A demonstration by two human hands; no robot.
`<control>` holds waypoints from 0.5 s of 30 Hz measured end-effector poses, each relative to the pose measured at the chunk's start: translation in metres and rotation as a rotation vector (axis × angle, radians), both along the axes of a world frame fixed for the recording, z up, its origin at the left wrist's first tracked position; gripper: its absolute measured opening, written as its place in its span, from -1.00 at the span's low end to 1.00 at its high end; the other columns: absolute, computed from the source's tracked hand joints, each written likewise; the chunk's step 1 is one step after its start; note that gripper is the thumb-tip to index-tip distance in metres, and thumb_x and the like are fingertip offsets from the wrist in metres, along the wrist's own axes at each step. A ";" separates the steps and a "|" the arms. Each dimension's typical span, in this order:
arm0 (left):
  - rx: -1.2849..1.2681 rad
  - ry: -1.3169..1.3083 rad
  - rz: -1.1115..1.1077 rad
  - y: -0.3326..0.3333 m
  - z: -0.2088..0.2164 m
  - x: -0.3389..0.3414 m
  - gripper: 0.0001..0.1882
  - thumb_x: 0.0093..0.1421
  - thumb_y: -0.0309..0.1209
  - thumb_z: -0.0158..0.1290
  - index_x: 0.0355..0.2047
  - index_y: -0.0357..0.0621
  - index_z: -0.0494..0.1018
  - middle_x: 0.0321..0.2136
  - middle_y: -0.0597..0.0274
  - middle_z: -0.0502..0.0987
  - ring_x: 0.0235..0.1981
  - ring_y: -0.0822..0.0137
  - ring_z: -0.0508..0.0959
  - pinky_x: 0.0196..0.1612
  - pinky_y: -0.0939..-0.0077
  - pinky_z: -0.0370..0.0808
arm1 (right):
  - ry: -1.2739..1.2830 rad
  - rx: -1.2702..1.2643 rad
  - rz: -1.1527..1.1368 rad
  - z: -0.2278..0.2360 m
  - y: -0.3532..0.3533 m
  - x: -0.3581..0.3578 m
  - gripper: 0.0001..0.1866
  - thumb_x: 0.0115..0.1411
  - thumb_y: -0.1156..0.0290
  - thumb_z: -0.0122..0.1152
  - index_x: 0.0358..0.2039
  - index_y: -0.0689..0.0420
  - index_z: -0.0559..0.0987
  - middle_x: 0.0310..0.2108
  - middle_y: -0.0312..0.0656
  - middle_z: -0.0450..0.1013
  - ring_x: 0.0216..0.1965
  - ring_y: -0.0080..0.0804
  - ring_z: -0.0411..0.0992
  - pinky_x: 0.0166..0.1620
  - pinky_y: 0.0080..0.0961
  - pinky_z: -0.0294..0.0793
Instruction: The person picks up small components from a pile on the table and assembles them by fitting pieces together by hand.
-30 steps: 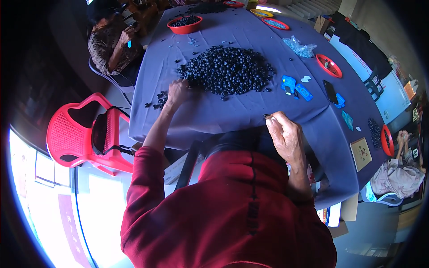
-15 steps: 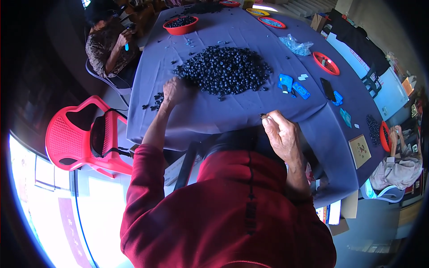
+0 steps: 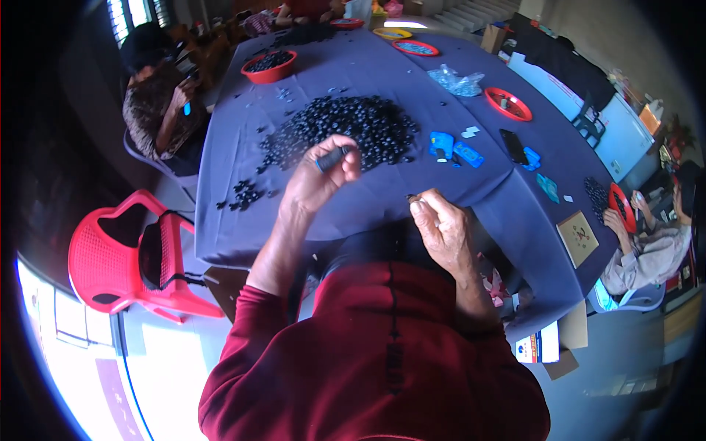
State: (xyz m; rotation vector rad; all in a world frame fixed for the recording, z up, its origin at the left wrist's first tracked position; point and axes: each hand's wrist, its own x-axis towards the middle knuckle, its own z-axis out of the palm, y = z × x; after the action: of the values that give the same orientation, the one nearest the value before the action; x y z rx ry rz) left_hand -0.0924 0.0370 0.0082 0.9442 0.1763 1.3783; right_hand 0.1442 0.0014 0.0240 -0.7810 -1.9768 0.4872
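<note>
The step in hand appears to be handling small pieces one at a time. At centre, the left hand (image 3: 323, 184) curls its fingers about a dark cylinder (image 3: 332, 159); whether they grip it or it is worn on a digit, I cannot tell. The right hand (image 3: 441, 229) pinches a small dark piece (image 3: 412, 198). The heap of black pieces (image 3: 353, 121) lies upper centre on the tabletop (image 3: 382, 66). The next move seems to call for a steady pinch. Lettering on the red sweater (image 3: 331, 323) is too blurred to read; the white carton (image 3: 543, 344), lower right, bears print.
</note>
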 end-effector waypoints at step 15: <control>0.087 0.317 0.124 -0.030 0.005 0.086 -0.87 0.11 -0.49 0.04 -0.34 -0.25 0.37 -0.45 0.22 0.48 -0.45 0.47 0.47 -0.30 0.58 0.43 | 0.315 0.050 0.116 0.017 -0.011 0.012 -0.82 0.11 0.48 0.12 -0.27 0.27 0.46 -0.46 -0.19 0.48 -0.47 -0.57 0.43 -0.41 -0.65 0.40</control>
State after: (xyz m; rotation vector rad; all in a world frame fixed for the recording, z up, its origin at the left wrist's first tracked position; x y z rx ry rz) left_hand -0.0062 0.0069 0.0133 1.2402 0.4227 1.3510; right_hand 0.1567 -0.0093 0.0411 -0.5245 -1.7387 0.5884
